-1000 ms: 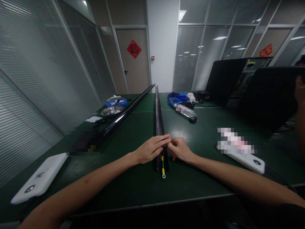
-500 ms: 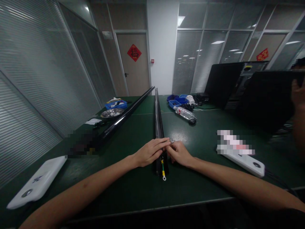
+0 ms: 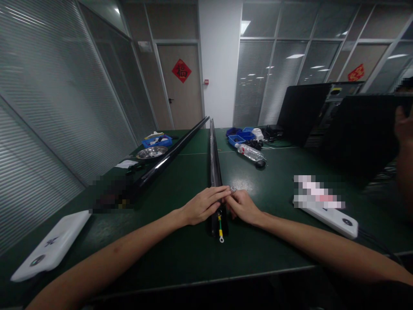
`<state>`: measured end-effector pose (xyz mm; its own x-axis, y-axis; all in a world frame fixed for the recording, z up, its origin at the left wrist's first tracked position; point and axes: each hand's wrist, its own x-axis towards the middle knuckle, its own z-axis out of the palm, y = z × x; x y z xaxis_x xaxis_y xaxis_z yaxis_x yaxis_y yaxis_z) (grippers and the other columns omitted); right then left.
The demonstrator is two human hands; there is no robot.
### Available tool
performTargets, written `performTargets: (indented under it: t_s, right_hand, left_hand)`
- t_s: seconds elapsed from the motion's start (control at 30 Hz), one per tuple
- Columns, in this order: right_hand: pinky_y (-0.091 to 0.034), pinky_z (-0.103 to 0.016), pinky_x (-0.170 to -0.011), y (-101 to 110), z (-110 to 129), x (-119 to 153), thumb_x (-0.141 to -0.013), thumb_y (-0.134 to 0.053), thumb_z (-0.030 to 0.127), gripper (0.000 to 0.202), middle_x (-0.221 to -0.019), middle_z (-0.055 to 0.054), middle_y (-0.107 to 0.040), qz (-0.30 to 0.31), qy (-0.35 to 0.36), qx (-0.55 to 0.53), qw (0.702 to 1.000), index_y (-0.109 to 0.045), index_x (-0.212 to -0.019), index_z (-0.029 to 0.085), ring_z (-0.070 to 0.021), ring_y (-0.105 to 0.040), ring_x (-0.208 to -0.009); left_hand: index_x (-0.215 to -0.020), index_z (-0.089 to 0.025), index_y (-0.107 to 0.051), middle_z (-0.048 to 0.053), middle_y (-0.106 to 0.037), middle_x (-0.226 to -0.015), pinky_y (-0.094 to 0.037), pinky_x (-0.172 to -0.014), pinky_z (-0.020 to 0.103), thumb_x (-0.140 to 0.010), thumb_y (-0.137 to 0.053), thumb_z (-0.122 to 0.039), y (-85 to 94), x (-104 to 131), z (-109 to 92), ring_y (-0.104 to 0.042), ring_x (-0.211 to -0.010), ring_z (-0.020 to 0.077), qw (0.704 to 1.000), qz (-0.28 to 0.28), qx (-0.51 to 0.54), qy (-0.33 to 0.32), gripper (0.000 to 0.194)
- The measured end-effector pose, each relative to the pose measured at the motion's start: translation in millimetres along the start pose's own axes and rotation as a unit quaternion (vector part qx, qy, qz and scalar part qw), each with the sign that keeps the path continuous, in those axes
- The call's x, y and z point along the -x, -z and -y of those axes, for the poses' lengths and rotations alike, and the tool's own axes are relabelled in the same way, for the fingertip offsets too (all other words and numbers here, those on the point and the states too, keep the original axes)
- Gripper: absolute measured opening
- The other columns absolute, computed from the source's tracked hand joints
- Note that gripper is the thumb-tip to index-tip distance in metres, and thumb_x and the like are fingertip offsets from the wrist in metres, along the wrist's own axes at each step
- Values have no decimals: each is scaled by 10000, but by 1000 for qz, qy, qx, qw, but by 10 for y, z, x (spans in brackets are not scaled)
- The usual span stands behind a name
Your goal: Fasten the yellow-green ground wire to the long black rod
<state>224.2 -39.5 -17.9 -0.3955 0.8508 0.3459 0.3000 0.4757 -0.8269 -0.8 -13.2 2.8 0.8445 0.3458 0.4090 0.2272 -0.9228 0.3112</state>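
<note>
Left hand [image 3: 201, 206] fingers nearly straight across black rail [image 3: 214, 168], right hand [image 3: 245, 209] curled beside it, grips unclear; ring-terminal lead [image 3: 220, 224] at rail's near end, ring unattached

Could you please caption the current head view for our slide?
Two hands meet over a long black rail on a green table.
</note>
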Motion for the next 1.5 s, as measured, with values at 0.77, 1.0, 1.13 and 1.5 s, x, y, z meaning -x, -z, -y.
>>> performTargets:
  t_s: [0.77, 1.0, 1.13, 1.5]
  right_hand:
    - [-410, -224, -494, 42, -17, -17, -1078, -359, 581, 601, -487, 32, -514, 15, 41, 34, 998, -528, -649, 195, -118, -518, -445]
    - [-412, -222, -499, 38, -41, -22, -1083, -355, 562, 582, -502, 29, -514, 18, 54, 42, 997, -526, -664, 197, -125, -527, -468]
    - [-404, -225, -519, 30, -53, -27, -1083, -346, 566, 575, -533, 27, -525, 15, 67, 51, 996, -527, -682, 197, -122, -513, -482]
    - [-403, -237, -549, 27, 36, -2, -1089, -359, 506, 576, -543, 17, -532, -6, 73, 66, 995, -523, -637, 191, -123, -511, -520]
  left_hand:
    - [-1569, -263, -345, 96, -374, -1617, -383, -1223, 472, -1101, -384, -216, 11, -7, -25, -405, -1471, 260, 1000, -14, -4, -10, 472]
    - [-1567, -265, -349, 102, -422, -1583, -410, -1202, 488, -1093, -394, -217, 8, 9, -11, -443, -1439, 276, 1000, -17, -19, -15, 479]
    - [-1567, -263, -346, 105, -421, -1582, -403, -1207, 487, -1090, -391, -211, -2, 12, -3, -435, -1443, 276, 1000, -16, -20, -17, 483]
    - [-1614, -258, -244, 112, -330, -1640, -390, -1220, 486, -1076, -375, -185, 26, -9, -35, -393, -1476, 280, 998, -23, -23, -56, 558]
